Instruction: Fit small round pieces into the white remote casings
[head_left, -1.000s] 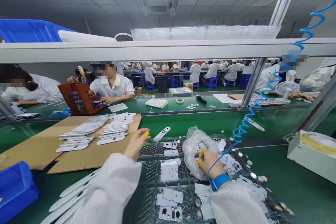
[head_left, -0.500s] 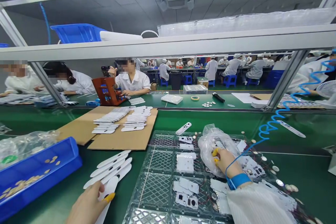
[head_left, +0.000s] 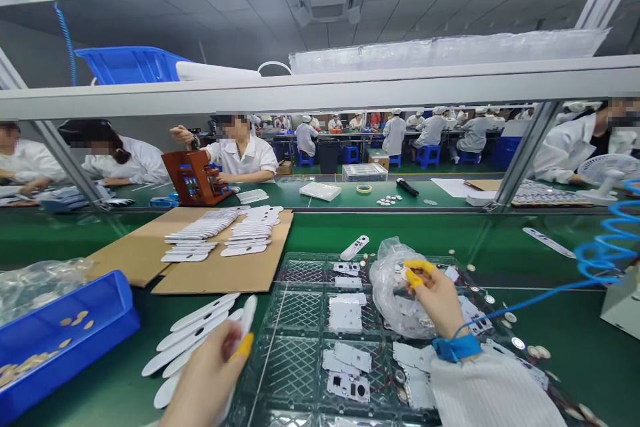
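At lower centre of the frame, the left hand (head_left: pixel 205 380) closes its fingers (head_left: pixel 243 347) on a long white plastic strip (head_left: pixel 249 315), long axis near-upright, just beside a fanned row of similar strips (head_left: pixel 193 340); the right hand (head_left: pixel 440 300), farther away beside a clear plastic bag (head_left: pixel 395 300), has curled fingers (head_left: pixel 415 273), any hold unclear.

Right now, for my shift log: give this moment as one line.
left hand: holds white plastic strip | right hand: beside clear plastic bag | below: mesh tray

A ceiling air conditioner (head_left: pixel 327 3) overlooks green workbenches (head_left: pixel 380 230) and blue stools (head_left: pixel 429 156).
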A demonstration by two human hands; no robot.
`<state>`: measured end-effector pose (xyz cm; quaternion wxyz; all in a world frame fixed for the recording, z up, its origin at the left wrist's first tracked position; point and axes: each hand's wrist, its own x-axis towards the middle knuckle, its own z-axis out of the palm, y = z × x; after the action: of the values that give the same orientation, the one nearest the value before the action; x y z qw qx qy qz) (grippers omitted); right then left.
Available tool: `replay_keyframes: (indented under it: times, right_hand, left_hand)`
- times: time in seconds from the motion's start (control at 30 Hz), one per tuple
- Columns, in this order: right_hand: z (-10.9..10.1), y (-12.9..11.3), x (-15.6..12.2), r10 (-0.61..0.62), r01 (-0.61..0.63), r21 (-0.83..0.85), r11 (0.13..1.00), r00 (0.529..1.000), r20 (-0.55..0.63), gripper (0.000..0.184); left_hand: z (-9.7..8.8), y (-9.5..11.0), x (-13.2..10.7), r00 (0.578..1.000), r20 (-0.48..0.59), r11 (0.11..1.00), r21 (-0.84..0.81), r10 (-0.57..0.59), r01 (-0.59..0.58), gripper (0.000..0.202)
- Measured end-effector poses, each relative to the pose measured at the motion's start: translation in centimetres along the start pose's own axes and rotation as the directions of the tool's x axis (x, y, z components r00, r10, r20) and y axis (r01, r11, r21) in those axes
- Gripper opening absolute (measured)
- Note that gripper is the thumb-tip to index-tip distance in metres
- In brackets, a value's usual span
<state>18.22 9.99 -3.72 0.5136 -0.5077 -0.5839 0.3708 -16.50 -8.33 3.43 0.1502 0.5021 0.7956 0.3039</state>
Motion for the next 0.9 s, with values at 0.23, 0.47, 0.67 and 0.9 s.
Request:
replay_keyframes:
  times: [0.23, 0.47, 0.67, 0.9]
  right_hand:
    - [1.3, -4.0, -2.2, -0.020, -0.007, 0.437, 0.899, 0.998, 0.059, 0.038]
    - [3.4, -3.5, -2.6, -0.002, -0.047, 0.371, 0.928, 0.991, 0.130, 0.036]
    - [4.3, -3.9, -3.2, -0.097, 0.061, 0.261, 0.963, 0.987, 0.127, 0.023]
    - [4.5, -2.8, -3.4, -0.107, 0.082, 0.205, 0.975, 0.988, 0.111, 0.024]
  left_hand:
    - [7.8, 12.6, 1.8, 0.916, 0.290, 0.648, -0.761, 0.277, 0.045, 0.018]
    - [15.1, 13.7, 1.8, 0.913, 0.325, 0.500, -0.850, 0.247, 0.168, 0.020]
    - [15.3, 13.2, 1.2, 0.887, 0.330, 0.527, -0.841, 0.322, 0.122, 0.021]
    - [15.6, 12.8, 1.2, 0.849, 0.347, 0.506, -0.855, 0.399, 0.112, 0.024]
